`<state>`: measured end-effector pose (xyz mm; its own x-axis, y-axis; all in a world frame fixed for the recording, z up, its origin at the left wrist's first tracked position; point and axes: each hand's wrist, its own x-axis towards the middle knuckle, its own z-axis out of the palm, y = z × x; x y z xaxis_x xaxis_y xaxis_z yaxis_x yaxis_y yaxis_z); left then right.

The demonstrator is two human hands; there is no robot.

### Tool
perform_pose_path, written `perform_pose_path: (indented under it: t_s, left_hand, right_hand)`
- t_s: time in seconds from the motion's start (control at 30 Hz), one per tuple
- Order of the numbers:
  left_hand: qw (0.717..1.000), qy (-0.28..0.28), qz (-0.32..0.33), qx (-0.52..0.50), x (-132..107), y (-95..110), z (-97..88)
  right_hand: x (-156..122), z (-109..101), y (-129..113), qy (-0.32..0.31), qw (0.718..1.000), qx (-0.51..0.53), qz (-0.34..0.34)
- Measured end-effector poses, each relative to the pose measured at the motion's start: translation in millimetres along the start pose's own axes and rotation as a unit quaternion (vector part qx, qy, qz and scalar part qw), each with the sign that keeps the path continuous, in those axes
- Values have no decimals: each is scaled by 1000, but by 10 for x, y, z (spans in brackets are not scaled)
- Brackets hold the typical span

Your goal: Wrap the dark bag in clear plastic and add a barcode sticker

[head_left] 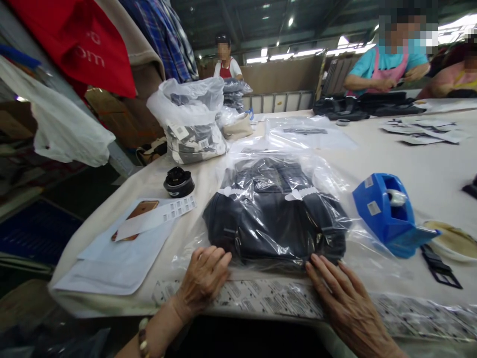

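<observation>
A black bag [266, 226] lies flat inside a clear plastic bag [328, 174], with two white tags or strips across its top. At the near left corner my left hand [204, 278] has its fingers bent together over the edge of the plastic. My right hand [343, 298] rests on the near right edge with fingers stretched out, fingertips touching the wrapped bag. Beneath both hands, a printed strip [272, 297] runs along the table's front edge.
A blue tape dispenser [387, 211] and a black buckle [441, 266] are at right. On the left are a black roll [179, 183], a label strip [179, 209], a phone [139, 219] and white sheets [112, 268]. Behind stands a stuffed plastic sack [194, 124]. Several people work beyond.
</observation>
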<state>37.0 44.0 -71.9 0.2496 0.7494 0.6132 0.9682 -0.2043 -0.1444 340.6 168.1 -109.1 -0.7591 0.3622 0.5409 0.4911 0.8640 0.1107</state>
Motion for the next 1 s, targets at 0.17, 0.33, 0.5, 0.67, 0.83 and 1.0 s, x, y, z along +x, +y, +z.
perform_pose_path:
  t_s: [0.17,0.33,0.5,0.67,0.83,1.0]
  left_hand:
    - [1000,-9,19,1,-132,-239,-74]
    - [997,-50,-7,-57,-121,-304,-96]
    - [992,-84,-4,-90,-104,-382,-116]
    - [991,-102,-2,-90,-104,-455,-93]
    - [990,-124,-8,-67,-107,-493,-77]
    - [989,-126,-59,-49,-114,-483,-51]
  right_hand:
    - [-23,14,46,-1,1000,15,-11]
    - [-52,48,61,-1,1000,22,-9]
    - [-32,53,47,8,999,39,1]
    - [-11,44,30,16,998,55,13]
    - [-16,55,43,17,998,60,11]
    - [-36,68,115,6,999,15,-38]
